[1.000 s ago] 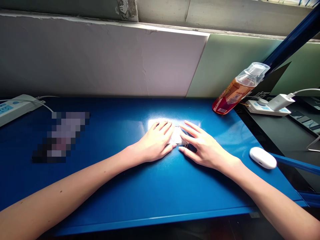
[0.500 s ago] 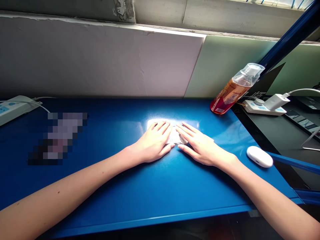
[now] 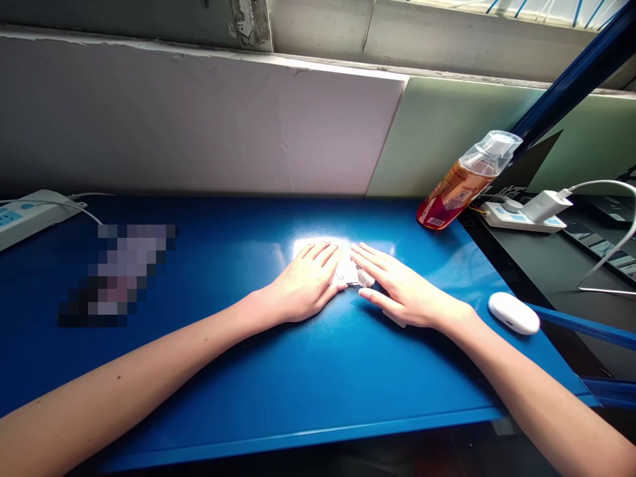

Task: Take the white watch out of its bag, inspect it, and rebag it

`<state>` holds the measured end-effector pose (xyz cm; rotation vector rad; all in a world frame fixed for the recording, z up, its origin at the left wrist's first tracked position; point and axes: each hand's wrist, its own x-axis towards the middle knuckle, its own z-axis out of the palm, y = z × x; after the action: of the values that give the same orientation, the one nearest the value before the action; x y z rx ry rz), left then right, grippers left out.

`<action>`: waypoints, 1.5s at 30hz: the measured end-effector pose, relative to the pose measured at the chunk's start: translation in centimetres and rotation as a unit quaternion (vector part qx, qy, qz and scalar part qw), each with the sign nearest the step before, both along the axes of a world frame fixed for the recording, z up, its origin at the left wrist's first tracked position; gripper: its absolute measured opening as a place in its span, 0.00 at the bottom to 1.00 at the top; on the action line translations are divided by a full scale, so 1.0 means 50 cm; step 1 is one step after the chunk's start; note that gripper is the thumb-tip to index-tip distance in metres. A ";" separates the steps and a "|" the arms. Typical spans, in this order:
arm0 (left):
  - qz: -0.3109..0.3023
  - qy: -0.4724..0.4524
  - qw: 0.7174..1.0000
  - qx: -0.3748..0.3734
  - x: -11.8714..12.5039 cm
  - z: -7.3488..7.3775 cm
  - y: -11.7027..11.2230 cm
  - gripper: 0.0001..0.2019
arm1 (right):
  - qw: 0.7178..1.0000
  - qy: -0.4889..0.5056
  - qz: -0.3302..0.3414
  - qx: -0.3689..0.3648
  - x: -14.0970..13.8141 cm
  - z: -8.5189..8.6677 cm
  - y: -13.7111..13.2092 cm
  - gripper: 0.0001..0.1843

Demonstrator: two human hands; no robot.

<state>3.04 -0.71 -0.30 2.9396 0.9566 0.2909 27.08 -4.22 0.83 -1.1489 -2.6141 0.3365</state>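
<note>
A small white and silvery crinkled packet (image 3: 350,273) lies on the blue tabletop (image 3: 278,404), partly covered by both hands. My left hand (image 3: 311,281) rests flat over its left side, fingers stretched out and palm down. Over the right side is my right hand (image 3: 397,285), also palm down, with its fingers extended and the thumb apart. A pale corner (image 3: 394,318) of something shows beneath the right palm; I cannot tell whether it belongs to the packet. The packet's ends are hidden under the hands.
At the back right stands a bottle of red liquid with a clear cap (image 3: 467,182). A white rounded case (image 3: 514,313) lies right of my hand. Power strips (image 3: 37,215) sit at both sides. A pixelated object (image 3: 119,275) lies on the left; a wall (image 3: 199,132) rises behind.
My right hand has shifted slightly, its thumb now a little farther from the left thumb. More of the packet shows, and a pale corner has appeared under the right palm. The view moved slightly.
</note>
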 end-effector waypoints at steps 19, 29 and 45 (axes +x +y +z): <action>-0.032 -0.098 0.993 -0.065 -0.010 -0.003 -0.002 0.29 | 0.986 0.118 -0.019 0.119 0.018 -0.019 0.028 0.20; -0.099 -0.136 0.977 -0.128 -0.018 0.002 -0.004 0.32 | 0.969 0.196 -0.006 0.150 0.021 -0.002 0.029 0.09; -0.123 -0.345 0.925 0.096 -0.012 -0.006 -0.008 0.31 | 0.870 0.444 -0.193 -0.093 0.009 0.011 0.032 0.12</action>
<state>2.46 -1.10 -0.61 2.7004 0.4691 1.3474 27.52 -2.63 1.38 -1.1586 -1.5405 0.8107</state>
